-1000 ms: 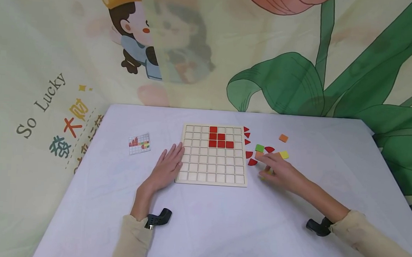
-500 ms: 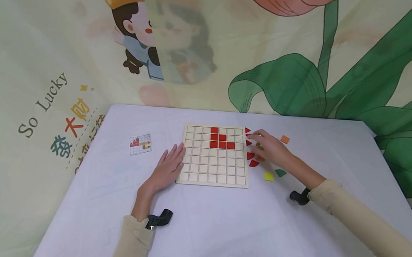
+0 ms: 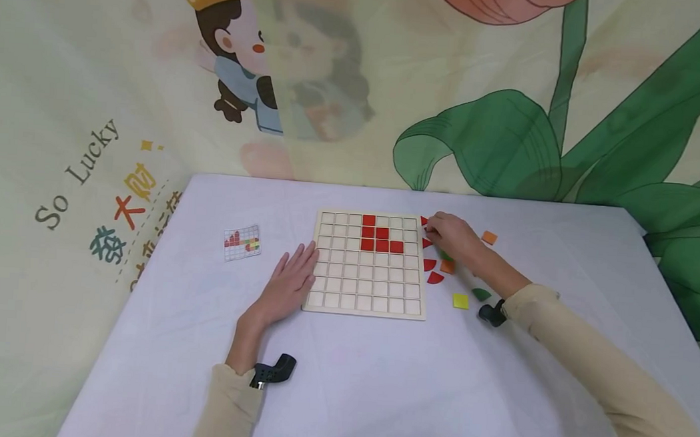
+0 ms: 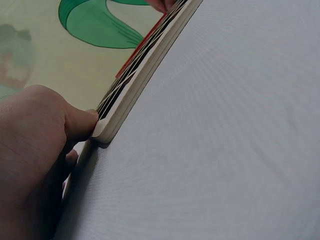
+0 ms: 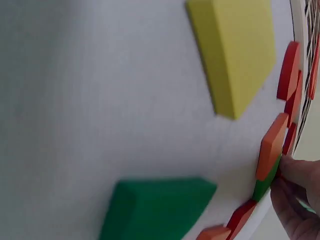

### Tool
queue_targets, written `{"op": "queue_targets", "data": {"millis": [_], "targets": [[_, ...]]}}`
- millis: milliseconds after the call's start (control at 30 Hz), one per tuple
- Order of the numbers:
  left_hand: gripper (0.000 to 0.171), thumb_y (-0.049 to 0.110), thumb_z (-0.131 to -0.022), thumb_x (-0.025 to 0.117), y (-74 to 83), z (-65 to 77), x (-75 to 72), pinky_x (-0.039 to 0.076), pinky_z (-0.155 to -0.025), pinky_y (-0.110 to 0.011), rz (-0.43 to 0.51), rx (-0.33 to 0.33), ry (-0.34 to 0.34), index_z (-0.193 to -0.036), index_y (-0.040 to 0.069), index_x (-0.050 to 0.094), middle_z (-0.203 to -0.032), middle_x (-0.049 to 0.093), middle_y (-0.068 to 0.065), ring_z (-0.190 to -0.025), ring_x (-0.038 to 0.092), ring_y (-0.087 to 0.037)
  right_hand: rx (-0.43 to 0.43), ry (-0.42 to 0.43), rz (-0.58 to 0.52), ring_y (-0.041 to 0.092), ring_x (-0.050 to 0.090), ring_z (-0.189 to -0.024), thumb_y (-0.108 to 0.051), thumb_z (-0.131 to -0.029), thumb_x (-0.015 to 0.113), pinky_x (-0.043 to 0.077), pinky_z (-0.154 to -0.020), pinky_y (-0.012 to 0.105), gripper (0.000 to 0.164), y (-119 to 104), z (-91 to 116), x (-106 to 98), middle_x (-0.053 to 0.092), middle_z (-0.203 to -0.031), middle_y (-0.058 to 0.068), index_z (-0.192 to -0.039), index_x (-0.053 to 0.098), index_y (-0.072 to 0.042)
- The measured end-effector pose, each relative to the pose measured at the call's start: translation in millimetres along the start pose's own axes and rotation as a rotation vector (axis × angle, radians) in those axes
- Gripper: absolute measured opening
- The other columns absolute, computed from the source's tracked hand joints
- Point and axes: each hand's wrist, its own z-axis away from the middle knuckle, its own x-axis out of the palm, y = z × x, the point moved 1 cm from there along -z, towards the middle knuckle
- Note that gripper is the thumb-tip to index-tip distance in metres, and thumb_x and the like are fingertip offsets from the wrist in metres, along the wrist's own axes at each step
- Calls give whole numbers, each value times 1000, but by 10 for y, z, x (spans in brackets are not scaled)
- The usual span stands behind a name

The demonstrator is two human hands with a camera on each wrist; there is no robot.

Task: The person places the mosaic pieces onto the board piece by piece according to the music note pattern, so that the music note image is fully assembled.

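Observation:
A wooden grid board (image 3: 337, 271) lies on the table, with several red pieces (image 3: 368, 232) set in its upper cells. My left hand (image 3: 286, 281) rests along its left edge, fingers stretched out; the thumb touches the board's corner in the left wrist view. Right of the board, my right hand (image 3: 457, 238) pinches a small red triangle between thumb and fingertips, mostly covered by them. One red triangle (image 3: 424, 220) lies just above these fingertips and another red triangle (image 3: 427, 243) just below. In the right wrist view, the fingers (image 5: 296, 172) are beside a green square (image 5: 266, 181).
Red quarter-circles (image 3: 435, 278), an orange square (image 3: 447, 266), a yellow square (image 3: 460, 301) and a dark green quarter-circle (image 3: 481, 294) lie right of the board. Another orange square (image 3: 489, 238) sits farther back. A printed pattern card (image 3: 243, 243) lies at the left.
My right hand has left the yellow and green pieces, moved up and left to the red triangles, and its fingertips have closed together. The left hand stays at the board's edge.

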Motion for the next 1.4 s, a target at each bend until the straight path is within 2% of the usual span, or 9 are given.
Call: {"op": "queue_targets", "data": {"millis": [167,300,400,467,633,833,1100,1300,1400], "targets": [[55,24,-104,33,-5,-10,-3,3,-124,-48,-9,11,0,-155,8,18,-165,10,-5,-154,6,-27,-81,51,-35,24,62,-88,-6,-89,68,57,-81,38,18,71,-15,-77,67,-101,14,-105,67,1],[55,24,-104,33,-6,-2,-7,3,-124,-49,-10,14,3,-155,7,19,-165,11,-5,-154,6,-27,-138,84,-105,23,61,-88,-8,-89,67,56,-78,36,16,11,-113,-144,66,-101,12,-103,68,-1],[55,24,-105,33,-11,0,7,3,-124,-48,-5,19,7,-155,8,18,-165,10,-5,-154,6,-27,-182,27,-143,22,62,-92,-9,-89,67,57,-81,35,16,-134,-245,-166,66,-105,11,-105,69,-3],[55,24,-105,32,-25,7,17,2,-124,-48,5,22,7,-155,7,18,-165,10,-5,-154,6,-27,-241,-11,-144,22,63,-93,-8,-89,69,58,-82,35,15,-257,-359,-148,66,-105,11,-103,70,-3],[55,24,-105,33,-15,14,33,2,-124,-47,21,21,14,-155,8,18,-165,10,-5,-154,6,-26,-347,-90,-82,21,61,-89,-8,-89,68,57,-82,33,10,-433,-629,-60,66,-101,11,-98,71,-4],[55,26,-105,31,-31,3,28,1,-124,-47,3,11,0,-155,9,16,-165,8,-4,-154,4,-25,-349,-197,-46,22,57,-93,-6,-91,63,55,-86,34,13,-468,-763,-30,61,-106,11,-100,73,-6],[55,24,-105,33,-8,20,-12,3,-124,-48,1,13,8,-155,7,19,-165,11,-6,-154,6,-27,-448,-142,-73,21,62,-91,-3,-90,65,56,-86,35,10,-475,-775,-1,69,-101,10,-96,73,-4],[55,25,-105,33,-4,26,-8,3,-124,-48,1,8,1,-155,7,19,-165,11,-5,-154,5,-26,-424,-135,-66,23,62,-93,-4,-90,66,55,-86,36,11,-510,-749,-22,68,-101,11,-97,75,-4],[55,25,-105,32,-11,12,0,2,-125,-47,-4,11,0,-155,8,17,-165,9,-4,-154,4,-25,-377,-135,-69,24,61,-95,-7,-91,66,55,-86,36,14,-516,-731,-71,64,-103,11,-101,75,-4]]}}
